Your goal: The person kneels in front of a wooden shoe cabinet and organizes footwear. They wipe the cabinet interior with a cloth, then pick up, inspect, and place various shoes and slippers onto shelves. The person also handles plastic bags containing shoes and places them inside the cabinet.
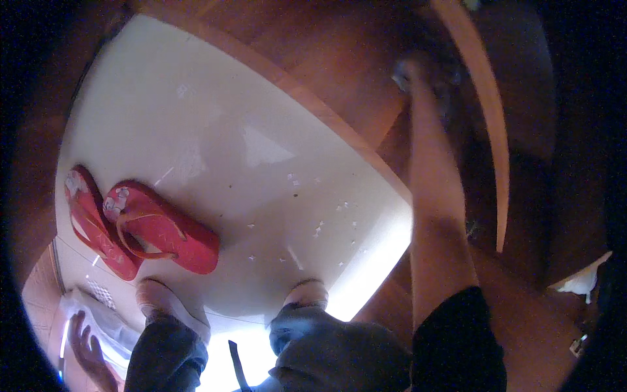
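My right arm reaches into a dark wooden cabinet or shelf space at the upper right. At its end, my right hand (415, 73) is blurred and dim, beside a small pale item (401, 77); whether the fingers grip it cannot be told. Low at the left, my left hand (92, 350) hangs with its fingers apart and nothing in them. Close by it lies a translucent whitish plastic bag (115, 333); contact between the two is unclear.
Two red flip-flops (169, 230) overlap on the pale tiled floor (235, 122), left of my feet in light shoes (306, 294). A wooden edge (313, 105) borders the floor diagonally. A curved wooden edge (492, 122) stands right of my arm. Small pale specks dot the floor.
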The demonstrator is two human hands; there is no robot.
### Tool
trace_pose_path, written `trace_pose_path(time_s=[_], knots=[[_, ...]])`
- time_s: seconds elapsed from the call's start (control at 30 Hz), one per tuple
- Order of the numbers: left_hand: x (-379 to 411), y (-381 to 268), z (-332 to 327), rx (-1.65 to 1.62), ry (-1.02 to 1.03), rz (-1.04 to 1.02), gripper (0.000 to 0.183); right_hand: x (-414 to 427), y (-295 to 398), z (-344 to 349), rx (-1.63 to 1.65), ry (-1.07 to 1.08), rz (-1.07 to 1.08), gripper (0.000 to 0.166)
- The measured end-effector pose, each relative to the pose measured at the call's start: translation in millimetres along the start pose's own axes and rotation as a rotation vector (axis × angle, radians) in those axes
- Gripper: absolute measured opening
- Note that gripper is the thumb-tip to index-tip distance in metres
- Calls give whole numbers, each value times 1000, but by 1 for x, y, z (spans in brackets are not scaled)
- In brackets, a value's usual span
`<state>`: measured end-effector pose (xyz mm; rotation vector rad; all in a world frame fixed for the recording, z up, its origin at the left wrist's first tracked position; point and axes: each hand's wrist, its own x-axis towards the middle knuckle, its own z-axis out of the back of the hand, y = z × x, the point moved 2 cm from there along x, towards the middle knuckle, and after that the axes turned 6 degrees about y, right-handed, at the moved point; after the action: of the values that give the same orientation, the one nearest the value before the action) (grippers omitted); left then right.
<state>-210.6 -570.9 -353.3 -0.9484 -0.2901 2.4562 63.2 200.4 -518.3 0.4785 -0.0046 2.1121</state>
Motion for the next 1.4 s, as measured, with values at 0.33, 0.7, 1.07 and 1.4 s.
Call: trace_pose_path(time_s=[0.33,0.7,1.07,1.4], knots=[[50,-132,-20,-262,-52,-197,40,-65,232,14,119,179,529,50],[79,-164,-26,-415,-1,-376,38,-170,-119,114,-788,104,54,47],[92,-155,-33,-652,86,-268,37,-179,72,94,-316,13,-40,45],[50,-99,-5,-504,-78,6,39,-59,32,113,-327,311,412,46]])
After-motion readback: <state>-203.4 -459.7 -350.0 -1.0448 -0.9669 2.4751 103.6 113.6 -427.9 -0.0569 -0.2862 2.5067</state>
